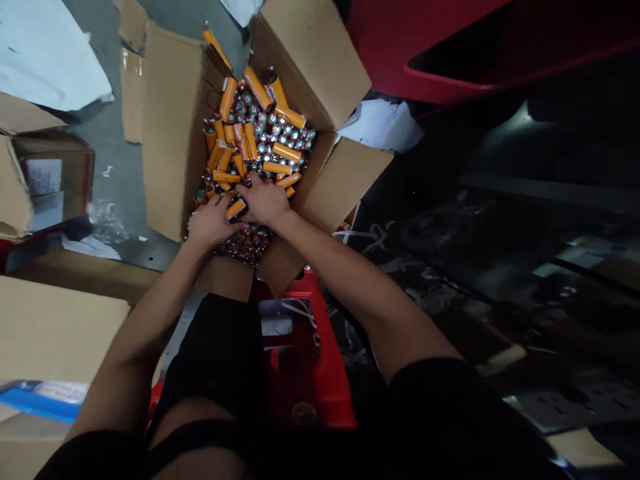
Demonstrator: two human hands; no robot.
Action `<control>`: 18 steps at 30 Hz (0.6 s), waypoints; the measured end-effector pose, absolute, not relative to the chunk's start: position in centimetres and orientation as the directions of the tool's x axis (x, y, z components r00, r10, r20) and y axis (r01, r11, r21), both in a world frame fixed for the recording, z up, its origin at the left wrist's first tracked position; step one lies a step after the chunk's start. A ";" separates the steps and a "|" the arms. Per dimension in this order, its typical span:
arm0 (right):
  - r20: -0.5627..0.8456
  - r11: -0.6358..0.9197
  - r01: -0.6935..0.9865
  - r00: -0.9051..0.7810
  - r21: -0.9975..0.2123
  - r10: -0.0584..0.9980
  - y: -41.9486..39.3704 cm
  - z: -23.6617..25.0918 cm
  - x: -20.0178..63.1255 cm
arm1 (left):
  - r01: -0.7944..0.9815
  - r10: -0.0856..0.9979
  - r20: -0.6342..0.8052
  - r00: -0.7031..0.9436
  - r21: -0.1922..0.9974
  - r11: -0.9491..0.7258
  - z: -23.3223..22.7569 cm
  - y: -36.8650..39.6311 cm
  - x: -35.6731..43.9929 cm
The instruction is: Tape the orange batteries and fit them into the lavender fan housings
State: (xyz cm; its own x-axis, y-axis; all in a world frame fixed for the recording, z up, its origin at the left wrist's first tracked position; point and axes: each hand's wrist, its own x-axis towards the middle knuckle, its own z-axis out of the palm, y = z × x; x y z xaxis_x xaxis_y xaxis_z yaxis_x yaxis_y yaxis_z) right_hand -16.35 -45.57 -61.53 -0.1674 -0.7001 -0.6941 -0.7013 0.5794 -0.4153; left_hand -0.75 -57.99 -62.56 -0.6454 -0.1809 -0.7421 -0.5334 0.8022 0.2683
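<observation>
Nearest to us, between our dark-clothed legs, a red stool [336,360] carries an oval label [303,414] low on it, its print too dim to read; off to our left, a blue-and-white packet [45,400] shows rows of reddish print, blurred past reading. Ahead, our left hand [213,223] and right hand [265,199] reach into an open cardboard box [173,133], where the orange cells [250,143] lie in a heap. The left hand is at the near left of the heap, thumb out toward the right hand, the other fingers partly buried; the right hand bends over the middle, fingertips down among the cells. On neither hand can we tell whether the fingers pinch anything. One orange cell [236,208] lies between our hands. Some cells lie on their sides, others stand with silvery ends up, and any lettering on their wraps is too small to make out. Beyond our hands one cell leans at the box's far left edge. Further left, a smaller carton [75,170] holds pale printed papers [44,177] we cannot read, and a white sheet [47,57] lies on the grey floor [117,177]. Far right stands a red plastic piece [390,40] with a rounded opening.
</observation>
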 end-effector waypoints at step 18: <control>-0.669 0.636 -0.636 -0.243 -0.436 -0.702 -44.0 -61.5 -15.0 | -0.599 -0.260 -0.723 -0.640 0.258 0.758 -62.9 -56.8 -1.1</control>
